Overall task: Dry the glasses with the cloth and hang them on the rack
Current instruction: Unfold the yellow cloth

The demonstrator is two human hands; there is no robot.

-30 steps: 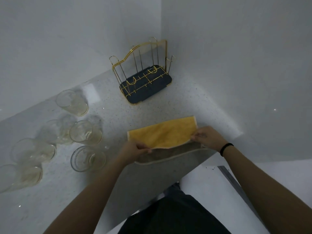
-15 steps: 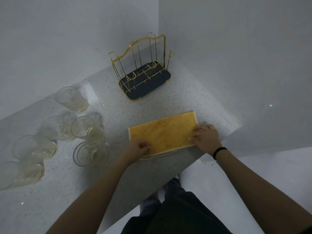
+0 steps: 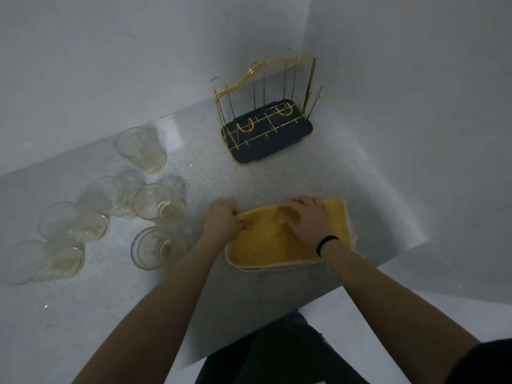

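A folded yellow cloth [image 3: 266, 245] lies on the speckled counter near its front edge. My left hand [image 3: 221, 221] grips the cloth's left edge with curled fingers. My right hand [image 3: 306, 220], a black band on its wrist, rests palm down on top of the cloth with its fingers pointing left. Several clear glasses stand and lie in a group on the left, the closest being a ribbed glass [image 3: 158, 248] and a tumbler [image 3: 158, 205]. A gold wire rack [image 3: 266, 106] on a dark tray stands in the far corner with nothing hanging on it.
White walls meet behind the rack. The counter [image 3: 249, 178] ends in a front edge just below the cloth and in a corner to the right of it. My dark clothing shows beneath that edge.
The cloth's top layer has been laid flat on the counter. My right hand has slid from the right corner onto the middle of the cloth. My left hand has moved to the left edge.
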